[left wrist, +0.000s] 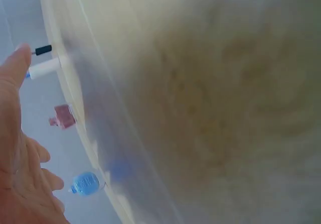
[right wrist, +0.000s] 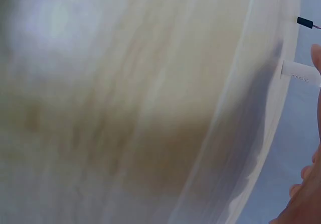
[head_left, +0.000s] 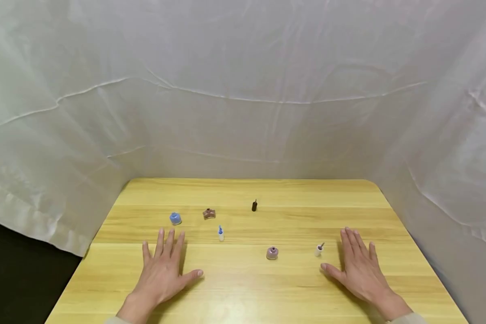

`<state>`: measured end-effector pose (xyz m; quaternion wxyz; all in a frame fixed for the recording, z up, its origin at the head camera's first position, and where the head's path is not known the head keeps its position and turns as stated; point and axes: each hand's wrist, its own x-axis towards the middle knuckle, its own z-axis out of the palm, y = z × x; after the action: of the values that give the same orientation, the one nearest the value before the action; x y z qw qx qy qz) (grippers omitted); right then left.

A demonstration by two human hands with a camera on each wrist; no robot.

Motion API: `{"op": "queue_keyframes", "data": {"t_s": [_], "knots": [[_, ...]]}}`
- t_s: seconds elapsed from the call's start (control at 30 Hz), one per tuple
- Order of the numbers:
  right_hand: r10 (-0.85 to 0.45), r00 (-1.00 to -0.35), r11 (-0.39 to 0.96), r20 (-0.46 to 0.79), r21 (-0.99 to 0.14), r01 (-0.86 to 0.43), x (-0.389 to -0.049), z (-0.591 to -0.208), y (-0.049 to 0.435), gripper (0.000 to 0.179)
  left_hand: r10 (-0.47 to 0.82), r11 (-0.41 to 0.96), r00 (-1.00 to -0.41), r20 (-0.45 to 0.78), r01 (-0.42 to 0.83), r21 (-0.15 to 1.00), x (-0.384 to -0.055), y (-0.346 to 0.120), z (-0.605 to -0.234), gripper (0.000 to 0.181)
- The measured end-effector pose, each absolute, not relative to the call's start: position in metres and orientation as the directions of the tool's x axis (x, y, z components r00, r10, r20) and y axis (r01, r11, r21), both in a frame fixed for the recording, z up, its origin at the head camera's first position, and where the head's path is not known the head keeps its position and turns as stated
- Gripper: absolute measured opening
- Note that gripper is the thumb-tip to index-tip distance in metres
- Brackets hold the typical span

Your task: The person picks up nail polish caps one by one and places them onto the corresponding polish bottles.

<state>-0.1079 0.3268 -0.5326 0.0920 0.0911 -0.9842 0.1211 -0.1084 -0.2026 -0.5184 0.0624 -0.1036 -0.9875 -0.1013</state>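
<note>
My left hand [head_left: 162, 272] is spread palm down at the left front of the table. Beyond its fingers stand an uncapped blue nail polish bottle [head_left: 175, 219] and a brown one [head_left: 209, 214]. A white brush cap [head_left: 221, 236] with a blue-coated brush pointing up stands to their right. On the right side my right hand [head_left: 360, 265] lies likewise, fingers straight, holding nothing. Just left of it is another white brush cap [head_left: 318, 251], its dark brush upward. An open mauve nail polish bottle [head_left: 272, 253] stands between the hands, and a black brush cap [head_left: 254, 206] is farther back.
The light wooden table [head_left: 235, 288] has rounded far corners. Pale cloth [head_left: 243, 135] hangs behind it and along both sides. A dark area [head_left: 24, 274] lies beyond the left edge.
</note>
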Motion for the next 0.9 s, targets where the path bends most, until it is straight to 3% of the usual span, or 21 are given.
{"op": "queue_keyframes", "data": {"t_s": [0.23, 0.37, 0.63, 0.9], "knots": [[-0.151, -0.969, 0.931, 0.194, -0.301, -0.206, -0.108, -0.529, 0.320, 0.112, 0.278, 0.926, -0.937, 0.212, 0.320, 0.198, -0.093, -0.187, -0.515, 0.091], [-0.118, -0.986, 0.895, 0.121, -0.417, -0.158, -0.108, -0.526, 0.315, 0.109, 0.351, 0.892, -0.912, 0.213, 0.394, 0.220, -0.088, -0.165, -0.514, 0.076], [-0.050, -0.998, 0.844, 0.030, -0.533, -0.058, -0.112, -0.525, 0.306, 0.108, 0.485, 0.754, -0.847, 0.217, 0.531, 0.387, -0.099, -0.111, -0.521, 0.054], [-0.012, -1.000, 0.840, -0.023, -0.543, 0.003, -0.114, -0.526, 0.298, 0.109, 0.414, 0.650, -0.903, 0.113, 0.380, 0.658, -0.128, -0.068, -0.527, 0.051]]}}
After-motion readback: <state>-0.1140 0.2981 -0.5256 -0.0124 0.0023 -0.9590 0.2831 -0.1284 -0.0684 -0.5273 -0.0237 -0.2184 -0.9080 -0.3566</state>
